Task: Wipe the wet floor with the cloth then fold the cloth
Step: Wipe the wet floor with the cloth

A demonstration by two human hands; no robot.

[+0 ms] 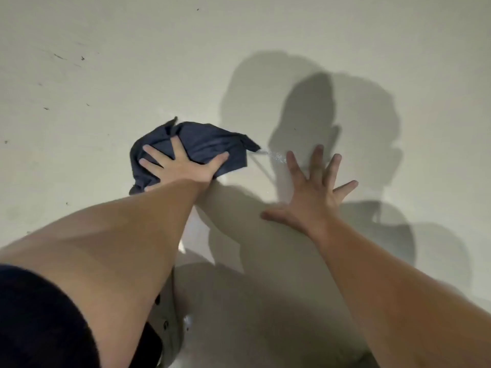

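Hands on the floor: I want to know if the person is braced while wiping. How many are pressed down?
2. The left hand is spread flat on the dark blue cloth; the right hand is spread on the bare floor beside it. None hidden.

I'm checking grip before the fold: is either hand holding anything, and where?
Neither grips. The left hand presses flat on the bunched cloth, its near middle; the right hand is spread, empty.

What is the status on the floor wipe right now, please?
Left hand flat on bunched dark cloth, fingers spread. Right hand open, braced on floor. Wet patch beside cloth, unwiped. Nothing blocking.
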